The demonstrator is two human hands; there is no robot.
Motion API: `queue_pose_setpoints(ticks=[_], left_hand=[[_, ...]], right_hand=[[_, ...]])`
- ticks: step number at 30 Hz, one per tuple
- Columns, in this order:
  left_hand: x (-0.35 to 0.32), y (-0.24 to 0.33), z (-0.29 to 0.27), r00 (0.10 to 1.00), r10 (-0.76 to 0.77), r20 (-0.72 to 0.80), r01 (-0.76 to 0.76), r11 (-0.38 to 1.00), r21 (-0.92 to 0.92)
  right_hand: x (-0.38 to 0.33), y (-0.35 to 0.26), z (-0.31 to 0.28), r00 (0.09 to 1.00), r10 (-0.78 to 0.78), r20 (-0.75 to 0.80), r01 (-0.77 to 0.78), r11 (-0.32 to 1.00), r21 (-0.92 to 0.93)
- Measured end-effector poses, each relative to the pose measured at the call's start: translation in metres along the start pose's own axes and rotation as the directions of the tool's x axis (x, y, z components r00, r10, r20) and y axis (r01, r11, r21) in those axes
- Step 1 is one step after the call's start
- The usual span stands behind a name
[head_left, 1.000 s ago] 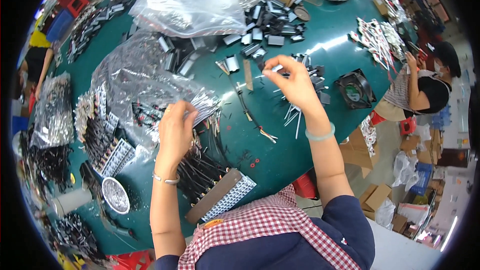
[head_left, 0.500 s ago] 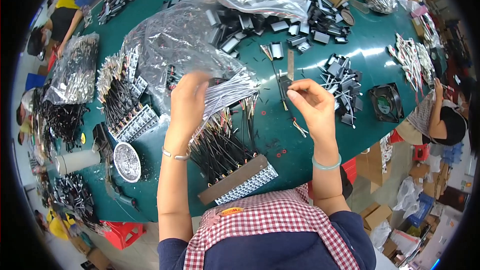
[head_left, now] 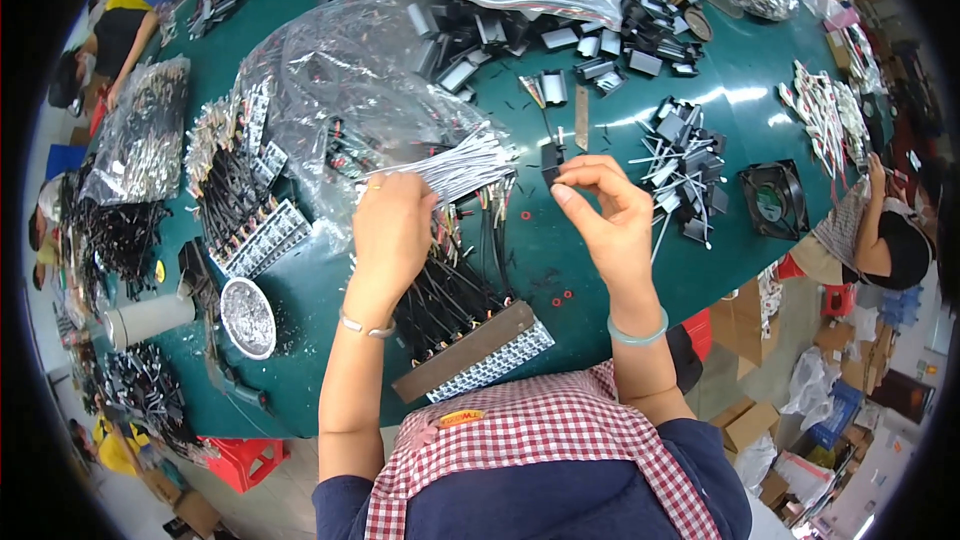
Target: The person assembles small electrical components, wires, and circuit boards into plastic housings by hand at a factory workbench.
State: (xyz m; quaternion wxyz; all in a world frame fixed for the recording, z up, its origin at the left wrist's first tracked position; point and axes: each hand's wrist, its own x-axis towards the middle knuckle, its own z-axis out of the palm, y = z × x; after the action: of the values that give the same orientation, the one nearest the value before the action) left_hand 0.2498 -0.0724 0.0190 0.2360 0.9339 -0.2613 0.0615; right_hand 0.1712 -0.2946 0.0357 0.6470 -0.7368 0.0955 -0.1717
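My left hand (head_left: 393,228), fingers curled down, is at the left end of a bundle of thin white strips (head_left: 468,162) resembling cable ties. Whatever is under its fingertips is hidden. My right hand (head_left: 607,215) pinches a small black plastic housing (head_left: 551,164) between thumb and finger. A dark cable with stripped wire ends (head_left: 532,90) runs up from that housing; its lower part is hidden by the hand. Below the white strips, black cables (head_left: 450,305) fan out toward a brown bar (head_left: 465,352) lying along a patterned strip (head_left: 500,362).
Loose black housings (head_left: 640,60) lie at the back beside clear plastic bags (head_left: 340,80). To the right are housings with white strips (head_left: 685,160) and a black fan (head_left: 773,200). A white bowl (head_left: 248,318) and wire bundles (head_left: 245,190) are at left. Co-workers sit at both sides.
My left hand has moved down and right, closing in over the white strips. My right hand, still pinching the housing, has shifted slightly left, drawing the housing and cable along.
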Motion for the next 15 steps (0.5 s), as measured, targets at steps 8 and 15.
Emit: queue_pose_setpoints(ticks=[8, 15], left_hand=[[-0.008, 0.067, -0.042, 0.955, -0.087, 0.285, 0.254, 0.738, -0.625], [-0.005, 0.083, -0.042, 0.979, -0.04, 0.2, 0.153, 0.791, -0.593]], right_hand=[[-0.007, -0.01, 0.007, 1.0, 0.005, 0.025, -0.005, 1.0, -0.013], [-0.01, -0.021, 0.008, 0.988, -0.107, 0.111, 0.123, 0.981, -0.15]])
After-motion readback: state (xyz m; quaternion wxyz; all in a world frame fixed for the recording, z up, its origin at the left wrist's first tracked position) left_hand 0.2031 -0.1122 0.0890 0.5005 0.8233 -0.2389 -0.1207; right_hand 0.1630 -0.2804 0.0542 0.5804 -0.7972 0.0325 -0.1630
